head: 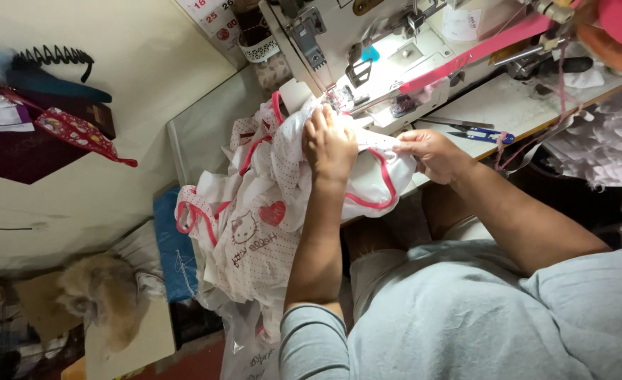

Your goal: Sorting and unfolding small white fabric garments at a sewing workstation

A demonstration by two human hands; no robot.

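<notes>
From the head camera, tilted so the bench runs diagonally, a person in a grey shirt is sitting at a sewing machine (367,42) and feeding a white dotted garment with pink binding (268,204) toward the needle area. The garment is lying bunched on the machine bed, its bulk hanging off the table edge (522,105) toward the person's lap and a clear plastic bag (244,345) below.

The left hand (330,144) is pressing flat on top of the cloth just in front of the presser foot, fingers curled down and gripping a fold of the garment. The right hand (430,153) is pinching the pink-bound edge, thumb and fingers closed on it and pulling it taut to the side. Blue-handled thread snips (483,135) are lying on the table just beside the right hand, apart from it.

The needle itself is probably hidden behind the cloth and the left hand's fingertips, so how close they are sitting to it is hard to judge. The risk here looks to be those fingertips riding too near the foot as the fabric is advancing; the heavy overhang dragging the seam off line is another. The binding could also be slipping out of the right hand's pinch and puckering.
</notes>
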